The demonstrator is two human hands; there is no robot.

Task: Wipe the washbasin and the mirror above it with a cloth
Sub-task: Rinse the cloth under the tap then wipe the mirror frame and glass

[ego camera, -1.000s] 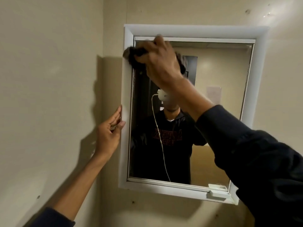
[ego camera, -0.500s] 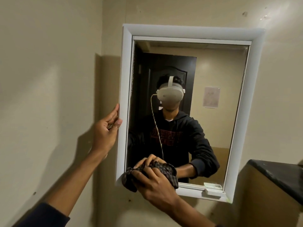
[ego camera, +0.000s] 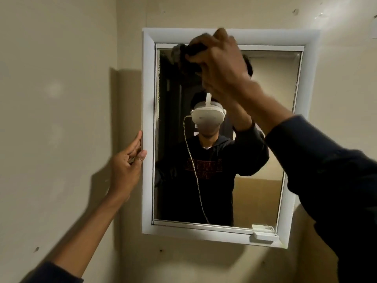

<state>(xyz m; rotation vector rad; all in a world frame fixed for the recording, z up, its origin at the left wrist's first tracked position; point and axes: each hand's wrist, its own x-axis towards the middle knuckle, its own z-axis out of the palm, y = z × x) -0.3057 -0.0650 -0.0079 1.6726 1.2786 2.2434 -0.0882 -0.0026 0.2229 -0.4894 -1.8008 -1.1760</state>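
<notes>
White moulded framing surrounds the mirror (ego camera: 263,123), which hangs on a beige wall (ego camera: 57,99) close to the room's corner. Your right hand (ego camera: 219,64) is raised against the top of the mirror, left of its centre, with the fingers curled tight around a bunched dark cloth (ego camera: 184,58). The cloth is pressed to the glass just under the mirror's upper frame rail, and a dark fold of it sticks out to the left of your knuckles. The hand and cloth are blurred, so the cloth's pattern cannot be made out.

Your left hand (ego camera: 127,166) rests at the mirror's left frame edge, about halfway down. Its fingers are loosely spread and hold nothing; the thumb tip touches the frame's outer face and the other fingers lie flat on the wall beside it.

In the mirror's glass you see a reflection of a dark hoodie with red lettering across the chest; the letters are too soft to read. A white headset and a pale cable trailing down from it also show in the reflection.

At the mirror's bottom right corner, a small white plastic catch (ego camera: 264,234) sits on the lower frame rail. The washbasin is out of view.
</notes>
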